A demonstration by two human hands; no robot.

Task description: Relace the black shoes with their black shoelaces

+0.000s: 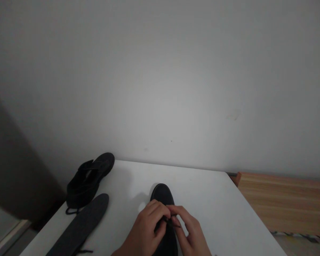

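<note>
A black shoe stands on the white table, its toe pointing toward the wall. Over its lacing area, my left hand is closed, thumb and fingers pinched together. My right hand pinches a dark shoelace from the other side, and the lace's end sticks out between its fingers. Both hands nearly touch at the fingertips and hide most of the shoe's upper. What exactly lies in the left fingertips is hard to see, but the lace runs into them.
At the table's left edge sits another black shoe with a loose lace. In front of it lies a dark grey insole. The white table meets a pale wall behind. A wooden board is at the right.
</note>
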